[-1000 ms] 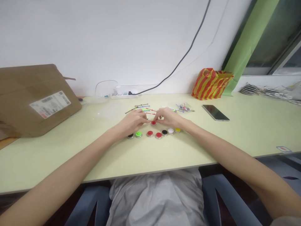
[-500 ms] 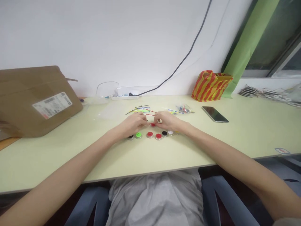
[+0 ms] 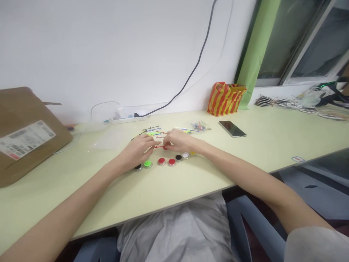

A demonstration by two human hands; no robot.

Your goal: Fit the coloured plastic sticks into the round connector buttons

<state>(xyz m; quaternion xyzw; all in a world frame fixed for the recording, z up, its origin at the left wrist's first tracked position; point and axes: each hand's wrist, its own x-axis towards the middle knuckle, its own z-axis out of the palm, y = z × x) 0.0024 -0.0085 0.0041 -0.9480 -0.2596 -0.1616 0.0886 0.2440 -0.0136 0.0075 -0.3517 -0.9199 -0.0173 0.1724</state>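
Observation:
My left hand (image 3: pixel 137 150) and my right hand (image 3: pixel 178 140) meet over the pale green table (image 3: pixel 191 182), fingers pinched on a thin red stick (image 3: pixel 160 146) with a small red disc at its end. Just in front of them lies a row of small round discs: black (image 3: pixel 137 167), green (image 3: pixel 147 163), two red (image 3: pixel 161 161) (image 3: pixel 171 161), black (image 3: pixel 178 157), white (image 3: pixel 185 155) and a yellow one mostly hidden by my right wrist. Behind the hands lie several thin coloured sticks (image 3: pixel 149 131).
A cardboard parcel (image 3: pixel 24 134) sits at the left. A white power strip (image 3: pixel 127 117) with cables lies by the wall. A clear bag of small parts (image 3: pixel 200 126), a phone (image 3: pixel 232 128) and a red-and-yellow striped bag (image 3: pixel 225 98) are to the right.
The view has swung to the right and tilted, so everything sits further left in the picture. Both hands stay together, pinching the red stick above the disc row.

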